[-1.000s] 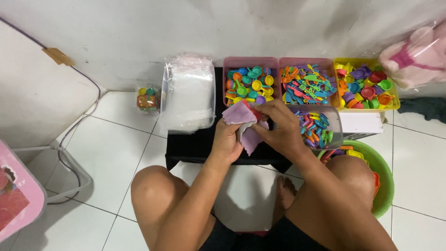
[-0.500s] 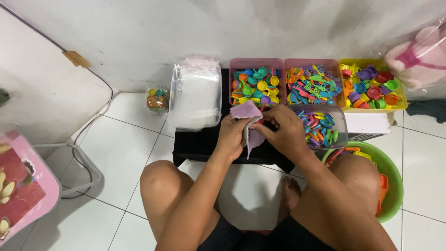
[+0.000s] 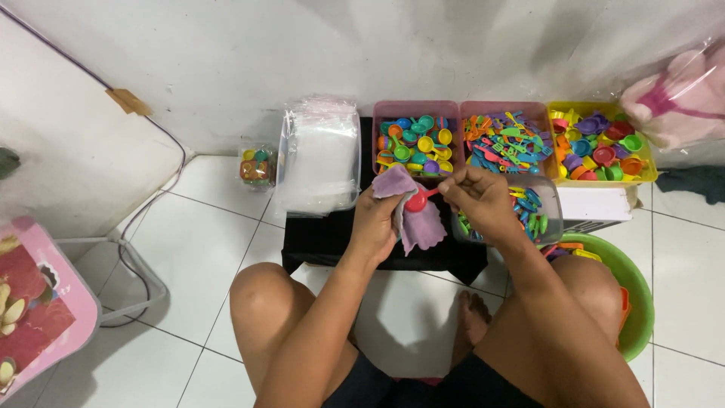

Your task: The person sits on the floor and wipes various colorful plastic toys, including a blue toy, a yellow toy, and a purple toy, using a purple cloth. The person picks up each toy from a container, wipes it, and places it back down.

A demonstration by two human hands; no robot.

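Red toy spoon (image 3: pixel 420 199): we find it between the two hands, bowl end low against the cloth, handle rising toward the right hand. Its long axis runs from lower left to upper right.
Purple cloth (image 3: pixel 414 211): draped over and below the left hand; one fold stands above the fingers, the larger flap hangs down just under the spoon's bowl, touching it.
Left hand (image 3: pixel 375 219): closed on the purple cloth, fingers curled round the bunched upper part. The spoon's bowl lies just to its right.
Right hand (image 3: pixel 477 198): thumb and fingertips pinched together on the spoon's handle tip. The spoon extends to its left and slightly down; this hand is the nearer one to the handle, the left the nearer to the bowl.
Clear tub (image 3: pixel 545 205): just beneath and to the right of the right hand, holding mixed coloured toy pieces; we cannot tell their kinds apart.
Black stand (image 3: pixel 332 238): below both hands.
Pink bins (image 3: pixel 461 107): two, side by side, beyond the hands against the wall, one with small round toy dishes, one with toy utensils.
Yellow bin (image 3: pixel 648 172): further right of the right hand.
Stack of clear bags (image 3: pixel 317 155): left of the left hand.
Green basin (image 3: pixel 636 295): beside the right knee.
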